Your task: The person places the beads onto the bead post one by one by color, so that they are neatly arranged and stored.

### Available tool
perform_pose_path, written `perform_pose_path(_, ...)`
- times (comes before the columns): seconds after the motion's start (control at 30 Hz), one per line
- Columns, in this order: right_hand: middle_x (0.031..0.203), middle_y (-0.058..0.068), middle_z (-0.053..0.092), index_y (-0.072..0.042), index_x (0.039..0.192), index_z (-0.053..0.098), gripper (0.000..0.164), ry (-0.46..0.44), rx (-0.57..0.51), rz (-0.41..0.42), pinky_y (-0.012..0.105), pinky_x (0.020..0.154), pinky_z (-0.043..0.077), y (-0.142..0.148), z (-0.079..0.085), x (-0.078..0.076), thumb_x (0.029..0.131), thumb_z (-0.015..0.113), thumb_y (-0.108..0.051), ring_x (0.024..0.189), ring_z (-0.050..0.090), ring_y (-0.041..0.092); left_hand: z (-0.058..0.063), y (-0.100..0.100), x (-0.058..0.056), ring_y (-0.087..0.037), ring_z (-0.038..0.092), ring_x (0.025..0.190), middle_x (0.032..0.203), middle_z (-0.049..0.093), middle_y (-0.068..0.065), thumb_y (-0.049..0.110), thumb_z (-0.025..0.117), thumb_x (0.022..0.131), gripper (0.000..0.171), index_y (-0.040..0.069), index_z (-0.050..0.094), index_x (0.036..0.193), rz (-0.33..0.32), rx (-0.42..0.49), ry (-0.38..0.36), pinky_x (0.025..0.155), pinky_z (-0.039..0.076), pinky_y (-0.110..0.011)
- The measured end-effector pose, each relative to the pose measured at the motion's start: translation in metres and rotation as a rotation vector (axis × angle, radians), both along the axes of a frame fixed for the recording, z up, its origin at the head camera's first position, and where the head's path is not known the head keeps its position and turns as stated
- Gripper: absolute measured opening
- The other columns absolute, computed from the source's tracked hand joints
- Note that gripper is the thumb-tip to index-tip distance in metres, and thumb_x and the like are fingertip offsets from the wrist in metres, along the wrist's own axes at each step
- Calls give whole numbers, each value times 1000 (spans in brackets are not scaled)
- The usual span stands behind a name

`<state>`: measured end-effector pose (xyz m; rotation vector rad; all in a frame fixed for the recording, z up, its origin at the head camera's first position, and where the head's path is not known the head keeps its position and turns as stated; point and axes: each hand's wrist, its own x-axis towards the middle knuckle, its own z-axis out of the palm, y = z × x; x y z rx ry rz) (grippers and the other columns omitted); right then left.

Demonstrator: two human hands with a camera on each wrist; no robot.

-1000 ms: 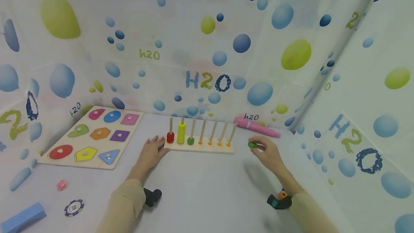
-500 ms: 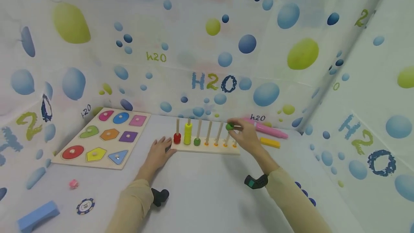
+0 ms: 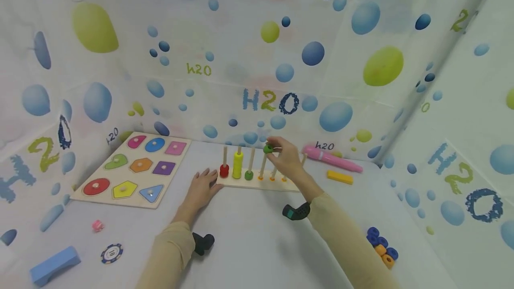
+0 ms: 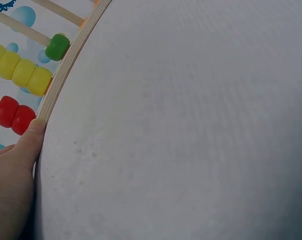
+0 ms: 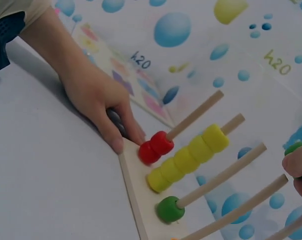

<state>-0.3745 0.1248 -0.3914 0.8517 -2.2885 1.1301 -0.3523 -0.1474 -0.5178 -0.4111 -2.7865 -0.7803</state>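
My right hand [image 3: 290, 158] pinches a green bead [image 3: 268, 148] between thumb and fingers, near the top of a middle peg of the wooden peg board [image 3: 241, 183]. In the right wrist view only a sliver of that bead shows at the right edge. On the leftmost peg sit two red beads [image 5: 156, 147]. A stack of several yellow beads [image 5: 188, 157] nearly fills the second, and one green bead [image 4: 58, 47] is at the foot of the third. The other pegs carry no beads. My left hand [image 3: 199, 189] rests at the board's left end, fingers extended, thumb touching its front corner.
A shape puzzle board [image 3: 132, 168] lies at the left. Nearer are a pink die-like piece [image 3: 97, 225], a poker chip [image 3: 111, 253] and a blue block [image 3: 55, 266]. At right are a pink marker-like stick [image 3: 332, 158], a yellow block [image 3: 339, 177] and blue [image 3: 382, 241] and orange beads [image 3: 387, 261].
My right hand has carried the green bead leftward from right of the peg board to above its pegs. The left hand stays at the board's end. The view has shifted slightly.
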Motion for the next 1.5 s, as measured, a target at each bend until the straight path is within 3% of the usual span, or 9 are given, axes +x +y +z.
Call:
perform_pose_path(0.33, 103, 14, 66, 5, 114, 58, 37, -9, 76, -39, 25, 79, 54, -15, 1, -7, 78, 70, 6, 93, 64, 22, 1, 10, -2, -39, 32, 134, 138, 49, -16, 34, 64, 90, 58, -1, 50, 134, -16, -17, -11, 111, 15, -57)
perform_pose_path(0.57, 107, 14, 64, 6, 113, 59, 34, -7, 97, -53, 22, 85, 51, -19, -2, -12, 80, 66, 9, 95, 63, 22, 5, 16, 0, -39, 31, 134, 139, 48, -17, 33, 63, 91, 57, -2, 50, 134, -22, -17, -28, 112, 13, -56)
perform_pose_path(0.97, 115, 15, 62, 4, 116, 58, 34, -70, 119, -50, 31, 91, 50, -26, -4, -7, 82, 63, 9, 107, 59, 24, 1, 7, 1, -39, 31, 135, 139, 47, -16, 35, 63, 91, 58, -2, 49, 134, -15, -42, -39, 112, 14, -56)
perform_pose_path(1.3, 105, 16, 66, 6, 108, 61, 29, 42, 13, -3, 21, 86, 51, -14, -1, -11, 80, 66, 11, 99, 63, 23, 9, 2, 0, -40, 31, 134, 138, 47, -18, 32, 63, 91, 57, -4, 50, 133, -11, -14, -32, 111, 15, -58)
perform_pose_path(1.5, 97, 11, 68, 4, 103, 64, 19, 2, -18, -23, 24, 78, 54, 7, -6, -1, 85, 64, 4, 90, 65, 21, 10, 0, 3, -41, 31, 134, 138, 47, -19, 32, 63, 91, 58, -4, 49, 134, -7, -17, -49, 111, 14, -58)
